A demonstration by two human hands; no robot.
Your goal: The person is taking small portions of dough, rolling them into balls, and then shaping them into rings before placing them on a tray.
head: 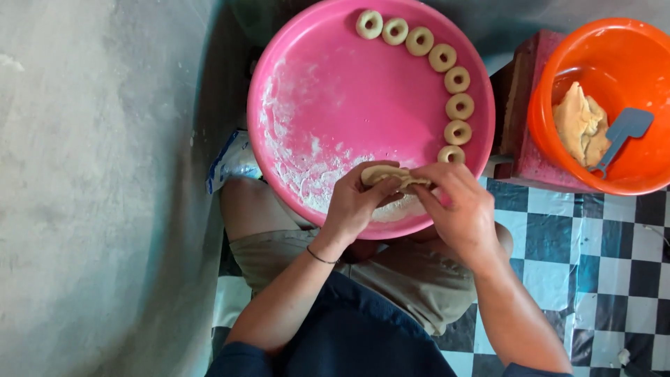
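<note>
1. The left hand (356,202) and right hand (457,209) meet over the near rim of the pink tray (370,91), both pinching one piece of dough (387,174) between fingertips and thumbs — it looks like a short rope being bent round, not yet closed into a ring.
2. Done so far, judging from the tray: eight dough rings (447,77) lie in a curved row along its far and right edge, each with a hole through the middle, just beside one another.
3. Left to do, as I judge it: most of the tray is bare apart from a dusting of flour (293,153) on its left and near side, so there is room for many more.
4. The orange bowl (614,42) to the right holds a sizeable lump of dough (579,126) and a grey spatula (621,136) leaning against it — plenty remains unshaped.
5. The tray rests on the person's lap above a chequered floor (593,258).
</note>
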